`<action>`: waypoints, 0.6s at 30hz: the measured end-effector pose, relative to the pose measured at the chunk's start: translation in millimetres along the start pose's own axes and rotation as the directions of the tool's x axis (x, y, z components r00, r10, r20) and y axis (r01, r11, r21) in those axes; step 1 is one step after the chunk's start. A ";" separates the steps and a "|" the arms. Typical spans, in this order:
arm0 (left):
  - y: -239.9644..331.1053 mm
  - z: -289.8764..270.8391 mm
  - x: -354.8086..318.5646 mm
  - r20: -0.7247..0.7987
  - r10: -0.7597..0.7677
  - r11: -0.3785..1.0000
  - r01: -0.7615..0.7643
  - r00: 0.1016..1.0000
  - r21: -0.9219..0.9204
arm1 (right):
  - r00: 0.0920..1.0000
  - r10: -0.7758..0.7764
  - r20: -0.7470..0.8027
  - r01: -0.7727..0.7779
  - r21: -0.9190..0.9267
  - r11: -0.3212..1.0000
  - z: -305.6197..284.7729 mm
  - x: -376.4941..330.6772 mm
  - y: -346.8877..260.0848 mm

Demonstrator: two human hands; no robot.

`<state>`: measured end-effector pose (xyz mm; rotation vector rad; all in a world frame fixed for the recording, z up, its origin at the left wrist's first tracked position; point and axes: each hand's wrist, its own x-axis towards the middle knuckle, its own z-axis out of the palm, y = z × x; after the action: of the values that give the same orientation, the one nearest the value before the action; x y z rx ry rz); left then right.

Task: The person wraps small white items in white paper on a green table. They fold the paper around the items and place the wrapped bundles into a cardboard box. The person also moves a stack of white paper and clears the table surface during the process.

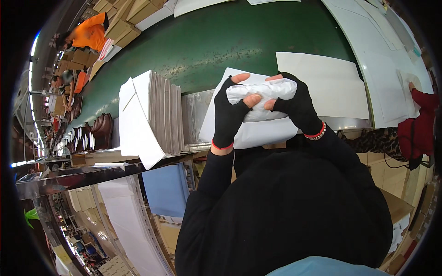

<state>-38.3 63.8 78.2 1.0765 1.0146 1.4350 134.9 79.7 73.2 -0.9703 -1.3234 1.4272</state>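
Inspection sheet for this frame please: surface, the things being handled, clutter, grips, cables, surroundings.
Surface: green belt, metal edge.
Job's things: crumpled white paper wad held over a flat white sheet.
Clutter: stack of flat grey boards; another white sheet; brown boots.
Grips: left hand and right hand, black fingerless gloves, both closed on the wad.
Cables: nothing seen.
Surroundings: person in orange, cardboard boxes, red sleeve.

A crumpled wad of white paper (pixel 262 92), lying crosswise, sits above a flat white sheet (pixel 258 131).
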 end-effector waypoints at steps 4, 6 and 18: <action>-4.4 -15.6 4.1 0.117 -0.055 0.993 0.043 0.992 0.108 | 1.000 0.005 0.028 -0.004 -0.021 1.000 -1.1 -2.3 0.2; -18.5 -26.3 7.0 0.261 -0.090 0.996 0.087 0.961 0.026 | 0.996 0.044 0.081 -0.049 0.057 0.997 -1.9 -3.7 6.9; -14.4 10.9 -5.0 -0.040 0.172 0.979 -0.166 0.984 0.122 | 0.958 -0.069 0.279 0.051 0.071 0.996 -6.7 0.4 19.9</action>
<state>-24.0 61.0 66.4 1.2427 1.0768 1.5605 139.0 82.1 52.7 -0.6964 -1.4894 1.5930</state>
